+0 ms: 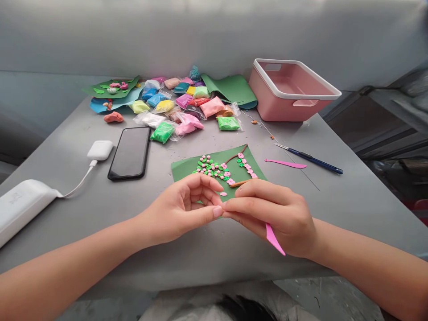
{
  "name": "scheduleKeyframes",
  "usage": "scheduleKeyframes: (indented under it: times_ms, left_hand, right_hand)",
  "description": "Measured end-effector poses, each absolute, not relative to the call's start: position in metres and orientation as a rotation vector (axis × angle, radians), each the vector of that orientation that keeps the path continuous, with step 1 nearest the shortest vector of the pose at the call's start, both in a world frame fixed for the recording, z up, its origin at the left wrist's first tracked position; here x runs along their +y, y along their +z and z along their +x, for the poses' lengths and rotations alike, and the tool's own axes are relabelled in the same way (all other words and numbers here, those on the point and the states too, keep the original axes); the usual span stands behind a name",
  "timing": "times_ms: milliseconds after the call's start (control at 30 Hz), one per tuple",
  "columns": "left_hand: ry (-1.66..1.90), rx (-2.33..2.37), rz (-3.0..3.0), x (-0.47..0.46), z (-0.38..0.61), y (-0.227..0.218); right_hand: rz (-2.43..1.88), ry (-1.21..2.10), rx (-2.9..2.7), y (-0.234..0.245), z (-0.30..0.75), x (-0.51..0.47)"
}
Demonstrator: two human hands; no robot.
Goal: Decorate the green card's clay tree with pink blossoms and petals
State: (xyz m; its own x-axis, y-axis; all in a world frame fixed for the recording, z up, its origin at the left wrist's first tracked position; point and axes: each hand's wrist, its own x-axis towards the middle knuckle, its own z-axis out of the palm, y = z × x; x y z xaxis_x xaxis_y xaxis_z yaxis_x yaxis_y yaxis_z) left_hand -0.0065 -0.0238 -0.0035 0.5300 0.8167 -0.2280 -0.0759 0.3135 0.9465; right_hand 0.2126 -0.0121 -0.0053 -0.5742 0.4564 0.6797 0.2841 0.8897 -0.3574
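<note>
My right hand (277,209) is closed around a pink plastic clay knife (275,240), whose blade sticks out below the palm. Its fingertips meet those of my left hand (192,200), which is curled with thumb and fingers drawn together. Anything pinched between the fingertips is too small or hidden to make out. Just beyond both hands lies a green sheet (182,167) bearing clay decoration: pink flowers (248,166), green leaves, small pink balls (208,162) and a brown stem (234,156). One pale pink oval piece (223,194) rests on the sheet close to my fingers.
Bagged coloured clay (163,106) is piled at the back, beside green sheets (230,89) and a pink basket (277,104). A second pink clay knife (286,164) and a dark blue pen-like tool (310,160) lie right. Left are a phone (129,154), white case (100,150) and power bank (25,207).
</note>
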Motion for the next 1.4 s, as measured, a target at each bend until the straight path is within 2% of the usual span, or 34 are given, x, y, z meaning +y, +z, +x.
scheduleKeyframes:
  times_ms: [833,1000,1267,1400]
  left_hand:
    - [0.705,0.789,1.004,-0.018,-0.003,-0.002]
    - [0.661,0.869,0.975,-0.018,-0.004,0.002]
    - [0.727,0.927,0.970,-0.015,-0.004,0.003]
    - [0.754,0.953,0.972,-0.014,-0.006,0.002]
  right_hand:
    - [-0.535,0.376,-2.212,-0.003,0.212,-0.013]
    - [-0.706,0.291,-2.129,0.004,0.221,0.000]
    - [-0.868,0.344,-2.123,0.002,0.227,0.005]
    - [-0.876,0.223,-2.103,0.008,0.232,0.007]
